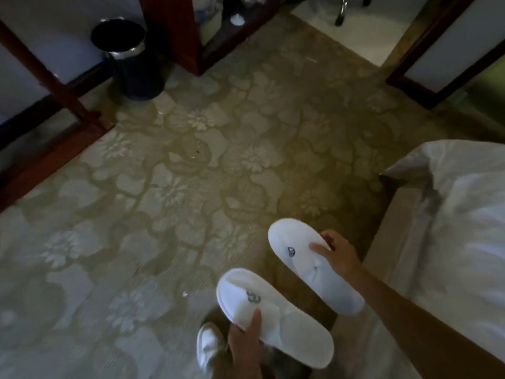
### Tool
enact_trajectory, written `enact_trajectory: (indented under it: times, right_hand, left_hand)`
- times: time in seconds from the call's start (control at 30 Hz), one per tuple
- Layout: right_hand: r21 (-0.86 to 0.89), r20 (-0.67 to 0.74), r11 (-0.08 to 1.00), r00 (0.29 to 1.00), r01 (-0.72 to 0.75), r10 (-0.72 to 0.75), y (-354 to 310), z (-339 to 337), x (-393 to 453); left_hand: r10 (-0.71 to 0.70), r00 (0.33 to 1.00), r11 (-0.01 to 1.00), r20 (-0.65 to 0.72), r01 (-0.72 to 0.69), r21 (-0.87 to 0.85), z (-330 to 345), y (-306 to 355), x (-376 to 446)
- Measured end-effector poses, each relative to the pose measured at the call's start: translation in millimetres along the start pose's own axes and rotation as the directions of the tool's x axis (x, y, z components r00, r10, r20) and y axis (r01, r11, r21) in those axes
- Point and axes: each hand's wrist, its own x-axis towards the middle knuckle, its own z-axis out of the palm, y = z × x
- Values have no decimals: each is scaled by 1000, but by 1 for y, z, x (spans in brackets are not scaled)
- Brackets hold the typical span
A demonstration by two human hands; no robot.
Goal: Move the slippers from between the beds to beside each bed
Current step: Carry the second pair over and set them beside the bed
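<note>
A floral-patterned carpet (169,187) fills most of the view. A bed (451,214) with white linen takes up the right side, and dark wooden furniture (175,31) stands at the far end with a black waste bin (128,56) beside it. 2 white slippers are held above the carpet, near the bed's edge. The right hand (337,254) has its fingers (318,248) clamped on the right slipper (308,266). The left hand (246,343) grips the left slipper (273,315), thumb on top. A white shoe (209,346) shows below.
</note>
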Motion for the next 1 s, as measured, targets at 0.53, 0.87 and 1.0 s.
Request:
enact_trajectory:
  times: [0.53, 0.87, 1.0]
  right_hand:
    - [-144, 140, 975, 979, 169, -149, 244, 179, 281]
    - [-107, 75, 988, 992, 113, -105, 270, 192, 297]
    - [-106, 47, 990, 995, 91, -87, 275, 198, 297]
  left_hand:
    - [-69, 988, 996, -138, 61, -58, 150, -222, 316]
    - [-74, 978, 997, -195, 78, 10, 160, -235, 331]
    - [-48, 961, 986, -274, 89, 138, 158, -227, 342]
